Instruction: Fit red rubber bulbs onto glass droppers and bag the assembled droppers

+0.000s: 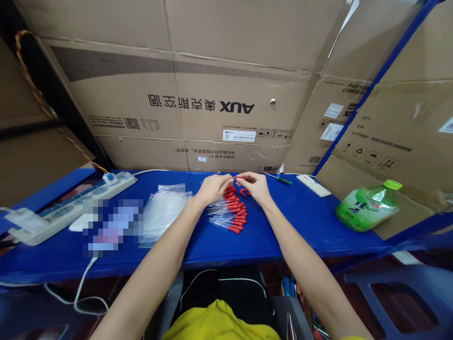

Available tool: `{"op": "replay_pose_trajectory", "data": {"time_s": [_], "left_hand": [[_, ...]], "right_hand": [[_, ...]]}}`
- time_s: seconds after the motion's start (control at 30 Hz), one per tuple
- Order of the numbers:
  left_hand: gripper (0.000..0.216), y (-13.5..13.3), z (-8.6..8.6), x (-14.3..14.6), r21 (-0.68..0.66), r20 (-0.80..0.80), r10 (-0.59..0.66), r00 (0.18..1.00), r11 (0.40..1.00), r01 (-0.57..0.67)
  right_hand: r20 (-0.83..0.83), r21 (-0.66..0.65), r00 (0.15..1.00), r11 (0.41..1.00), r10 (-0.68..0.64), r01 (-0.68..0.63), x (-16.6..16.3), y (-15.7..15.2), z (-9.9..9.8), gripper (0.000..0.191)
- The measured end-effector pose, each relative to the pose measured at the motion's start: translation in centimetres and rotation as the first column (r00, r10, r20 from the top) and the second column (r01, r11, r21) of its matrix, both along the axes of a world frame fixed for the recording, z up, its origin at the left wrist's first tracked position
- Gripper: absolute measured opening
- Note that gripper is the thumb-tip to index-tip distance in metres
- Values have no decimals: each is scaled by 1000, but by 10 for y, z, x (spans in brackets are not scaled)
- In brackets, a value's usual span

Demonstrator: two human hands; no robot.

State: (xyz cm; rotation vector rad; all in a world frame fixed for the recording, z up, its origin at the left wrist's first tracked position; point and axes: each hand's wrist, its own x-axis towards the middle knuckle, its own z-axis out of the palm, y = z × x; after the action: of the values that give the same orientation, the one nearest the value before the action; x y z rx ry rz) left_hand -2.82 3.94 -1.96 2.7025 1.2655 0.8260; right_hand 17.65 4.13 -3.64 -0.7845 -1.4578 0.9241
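Both hands meet at the back middle of the blue table. My left hand [214, 187] is closed in a pinch; most of what it holds is hidden behind the fingers. My right hand [255, 186] pinches a small red rubber bulb [236, 177], which sits between the two hands' fingertips. Just below them lies a fanned row of clear droppers [231, 212], their red bulbs towards the right. Beside the row, under my right fingers, are loose red bulbs [245, 192].
Clear plastic bags [164, 215] lie left of the droppers. A power strip [74, 208], a blurred-out phone-like item [116, 226] and a cable are further left. At right are a green screwdriver [283, 180], a white phone-like slab [313, 185] and a green bottle [366, 208]. Cardboard [198, 123] walls the back.
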Motion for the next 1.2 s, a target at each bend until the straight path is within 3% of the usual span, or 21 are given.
{"op": "replay_pose_trajectory", "data": {"time_s": [0.6, 0.87, 1.2], "left_hand": [[40, 4, -5, -3, 50, -14, 20, 1000, 999, -19], [42, 1, 2, 2, 86, 167, -88, 982, 994, 74], [44, 10, 0, -10, -65, 255, -118, 960, 988, 139]], "right_hand": [[75, 17, 997, 1000, -27, 26, -3, -2, -2, 36], [51, 6, 999, 1000, -12, 12, 0, -1, 1, 40], [7, -24, 1000, 1000, -1, 2, 12, 7, 1, 40]]}}
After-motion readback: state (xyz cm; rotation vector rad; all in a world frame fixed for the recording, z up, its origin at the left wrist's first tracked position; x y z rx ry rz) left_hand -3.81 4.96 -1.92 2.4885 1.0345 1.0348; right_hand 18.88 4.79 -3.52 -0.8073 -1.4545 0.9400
